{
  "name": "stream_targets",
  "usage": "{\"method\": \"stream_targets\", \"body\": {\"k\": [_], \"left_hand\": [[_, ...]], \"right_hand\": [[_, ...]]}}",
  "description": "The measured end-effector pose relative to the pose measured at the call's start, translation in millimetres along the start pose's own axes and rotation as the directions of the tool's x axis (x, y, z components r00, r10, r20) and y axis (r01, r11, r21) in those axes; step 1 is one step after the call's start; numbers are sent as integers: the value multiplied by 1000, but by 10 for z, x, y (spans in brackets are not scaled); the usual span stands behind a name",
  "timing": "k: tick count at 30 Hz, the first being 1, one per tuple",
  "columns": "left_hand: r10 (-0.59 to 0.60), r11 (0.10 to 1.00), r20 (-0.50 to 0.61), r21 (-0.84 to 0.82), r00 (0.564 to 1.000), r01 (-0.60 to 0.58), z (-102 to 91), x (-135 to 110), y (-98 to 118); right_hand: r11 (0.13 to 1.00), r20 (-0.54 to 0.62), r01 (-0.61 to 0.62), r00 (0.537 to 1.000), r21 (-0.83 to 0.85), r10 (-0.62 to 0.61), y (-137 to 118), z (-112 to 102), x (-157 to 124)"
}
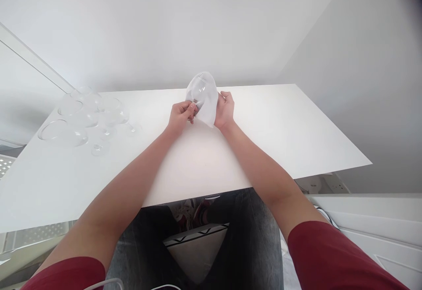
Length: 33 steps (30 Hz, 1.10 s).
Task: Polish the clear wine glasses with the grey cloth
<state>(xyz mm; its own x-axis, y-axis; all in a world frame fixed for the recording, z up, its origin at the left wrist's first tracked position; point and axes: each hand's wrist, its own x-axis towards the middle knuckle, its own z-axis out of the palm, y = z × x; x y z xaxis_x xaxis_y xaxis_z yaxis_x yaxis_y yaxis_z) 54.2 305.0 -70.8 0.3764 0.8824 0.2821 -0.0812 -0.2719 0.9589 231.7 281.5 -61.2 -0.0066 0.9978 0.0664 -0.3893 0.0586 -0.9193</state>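
Both hands are raised over the far middle of a white table (280, 132). My left hand (180, 115) pinches the lower part of a clear wine glass (198, 90), near its stem. My right hand (225, 110) holds a white cloth (208, 105) that wraps the far side and bottom of the glass bowl. The glass is tilted with its bowl pointing up and away from me. The stem and foot are mostly hidden by fingers and cloth.
Several clear wine glasses (82, 114) stand in a cluster at the table's far left. A white wall rises behind the table. My legs in dark jeans (250, 237) show below the near edge, with a power socket (336, 187) low at the right.
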Motion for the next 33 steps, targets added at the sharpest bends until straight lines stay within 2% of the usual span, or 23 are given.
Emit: {"method": "stream_targets", "body": {"k": [4,8,10,12,14,15,16,18,20,22,23,24,26,29,31,33], "left_hand": [[-73,990,14,-117,997,74,18,2,13],[-158,962,116,-207,981,179,-12,20,60],[-227,938,216,-214,950,273,-52,20,106],[-286,910,355,-189,890,368,-90,7,154],[-306,897,461,-154,833,414,-105,-14,178],[-299,900,477,-145,826,410,-99,-24,175],[-280,912,462,-145,841,384,-83,-33,159],[-214,955,343,-125,915,270,-30,-45,99],[-132,991,176,4,976,133,32,-52,32],[-46,986,78,166,996,32,72,-55,-4],[-27,979,76,204,997,11,77,-55,-5],[-32,981,93,195,995,13,70,-52,6],[-118,991,175,76,977,106,27,-39,50],[-287,932,354,-111,890,345,-57,-17,119],[-324,890,428,-165,844,425,-72,-10,132],[-311,891,396,-194,864,410,-38,-7,110]], "right_hand": [[999,-11,36,999,1,-36,-49,87,-34],[993,-5,117,993,-8,-117,-11,101,-8],[989,17,149,989,8,-150,33,55,9],[990,87,133,987,43,-136,78,-10,23],[995,163,84,982,62,-93,109,-56,33],[996,170,67,983,55,-76,116,-60,35],[997,144,69,987,40,-74,116,-47,33],[990,-3,142,990,-6,-143,99,21,20],[961,-180,262,945,-89,-274,70,112,-5],[916,-256,350,884,-195,-392,43,178,-32],[901,-259,369,869,-229,-422,34,192,-41],[901,-250,363,873,-238,-418,27,191,-45],[939,-216,294,919,-180,-329,23,155,-36],[986,-147,162,975,-35,-166,42,82,2],[986,-125,167,979,26,-162,70,73,26],[977,-150,202,970,68,-190,109,112,42]]}}
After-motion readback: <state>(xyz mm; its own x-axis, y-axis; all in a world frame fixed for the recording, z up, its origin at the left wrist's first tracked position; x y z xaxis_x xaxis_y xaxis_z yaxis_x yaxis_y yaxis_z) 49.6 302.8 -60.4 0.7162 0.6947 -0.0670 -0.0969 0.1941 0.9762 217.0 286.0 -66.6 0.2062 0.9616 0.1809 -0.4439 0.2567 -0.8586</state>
